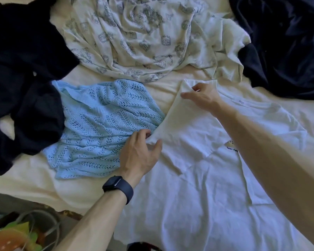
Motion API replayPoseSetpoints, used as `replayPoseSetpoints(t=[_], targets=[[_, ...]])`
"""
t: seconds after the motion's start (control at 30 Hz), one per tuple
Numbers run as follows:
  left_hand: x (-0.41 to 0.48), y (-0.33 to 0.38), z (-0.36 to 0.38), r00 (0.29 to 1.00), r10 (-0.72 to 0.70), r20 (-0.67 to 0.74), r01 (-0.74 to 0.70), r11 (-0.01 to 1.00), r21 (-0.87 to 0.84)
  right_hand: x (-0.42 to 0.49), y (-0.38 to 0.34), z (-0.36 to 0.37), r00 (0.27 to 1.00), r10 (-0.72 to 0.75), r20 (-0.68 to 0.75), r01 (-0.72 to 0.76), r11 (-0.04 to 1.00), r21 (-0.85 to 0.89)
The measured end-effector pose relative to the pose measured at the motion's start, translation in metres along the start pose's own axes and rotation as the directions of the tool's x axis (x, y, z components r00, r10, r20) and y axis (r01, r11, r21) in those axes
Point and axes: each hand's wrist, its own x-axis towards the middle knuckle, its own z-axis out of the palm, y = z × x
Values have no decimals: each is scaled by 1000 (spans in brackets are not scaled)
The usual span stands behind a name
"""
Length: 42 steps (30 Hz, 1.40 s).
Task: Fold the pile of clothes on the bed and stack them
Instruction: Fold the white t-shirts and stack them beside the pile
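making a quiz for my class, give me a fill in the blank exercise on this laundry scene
1. The right hand and left hand both pinch the ___ t-shirt.
2. The watch sits on the ___ wrist.
3. The knit top beside the t-shirt is light ___.
Missing words: white; left; blue

White T-shirt (198, 178), pale-blue openwork knit (101, 127), navy clothes (22, 69).

A dark navy smartwatch with a rounded rectangular case and dark face (114, 183) sits on the left wrist, and its smooth matte strap of the same colour wraps around the wrist. Just beyond the watch is the left hand (141, 151), and behind it a bare left forearm (91, 220). Across from the watch, the right hand (201, 96) and the long right forearm (270, 151) are bare too.
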Motion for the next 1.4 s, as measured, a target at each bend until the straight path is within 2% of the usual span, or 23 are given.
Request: replayPoseSetpoints(t=[0.07,0.13,0.2,0.3,0.47,0.53,0.63,0.7,0.8,0.87,0.93,1.03,1.13,1.3,1.4], targets=[[6,7,0,1000,12,-4,-11,995,94,-1,-1,2,1000,2,-5,-2,997,-73],[12,9,1,1000,22,13,-24,987,157,-1,-6,6,999,-35,-35,36,999,10],[19,6,1,1000,1,28,-4,991,135,3,-16,10,994,-76,-78,87,986,142],[27,-3,-2,994,-76,81,74,997,32,8,-28,15,988,-126,-85,141,971,193],[33,-3,-7,985,-78,156,68,995,70,-4,-16,15,990,-136,-49,136,991,4],[35,6,-9,989,-58,139,34,984,175,-20,-3,10,995,-81,-53,79,996,-46],[51,30,-13,997,49,56,-64,946,318,-55,28,-3,997,55,-51,-60,992,-113],[73,49,-12,996,84,36,-91,950,298,-75,51,-8,987,149,-59,-151,988,-34],[119,76,-7,989,10,147,-30,991,133,-95,75,-6,960,257,-106,-228,947,227],[145,89,-2,982,-19,188,22,1000,-11,-102,85,1,931,343,-127,-250,851,462],[164,96,2,989,19,145,-9,998,-67,-109,90,10,917,379,-122,-243,776,581],[177,101,9,987,146,66,-145,989,-23,-118,94,28,890,413,-192,-239,782,576],[180,97,16,980,195,45,-196,980,23,-128,90,38,859,443,-255,-240,789,565],[157,94,21,990,142,7,-142,990,18,-151,83,55,891,437,-121,-341,822,457],[109,86,24,975,184,-122,-161,970,181,-165,81,68,887,461,10,-392,743,543]])
